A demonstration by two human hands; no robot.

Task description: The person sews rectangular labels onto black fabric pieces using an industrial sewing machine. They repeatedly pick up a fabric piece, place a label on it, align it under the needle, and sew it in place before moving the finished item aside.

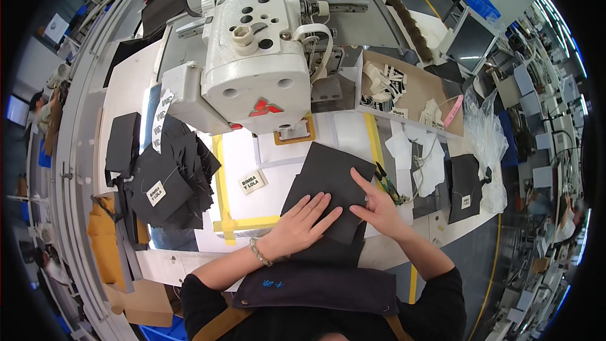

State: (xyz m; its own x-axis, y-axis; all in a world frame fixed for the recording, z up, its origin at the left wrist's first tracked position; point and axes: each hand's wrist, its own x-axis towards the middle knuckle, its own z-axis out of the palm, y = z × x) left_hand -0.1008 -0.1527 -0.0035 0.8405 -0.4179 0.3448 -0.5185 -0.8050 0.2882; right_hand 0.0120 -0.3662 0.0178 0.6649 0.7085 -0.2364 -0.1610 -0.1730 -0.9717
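Observation:
A black fabric panel (319, 170) lies tilted on the white work surface in front of the sewing machine head (255, 63). My left hand (303, 224) rests flat on the panel's lower left part, fingers stretched out. At the panel's right edge is my right hand (379, 208), its thumb and forefinger spread apart on the fabric and its other fingers mostly hidden. More black material (331, 252) shows below the panel, towards my body. A small white label (252, 182) with dark lettering lies left of the panel.
Left, black pieces (170, 180) are heaped, one bearing a label. A cardboard box (416, 82) of labels stands at the back right. Green-handled snips (386, 184) lie right of the panel. Farther right are a labelled black piece (465, 186) and clear plastic (489, 151). Yellow tape (246, 223) edges the surface.

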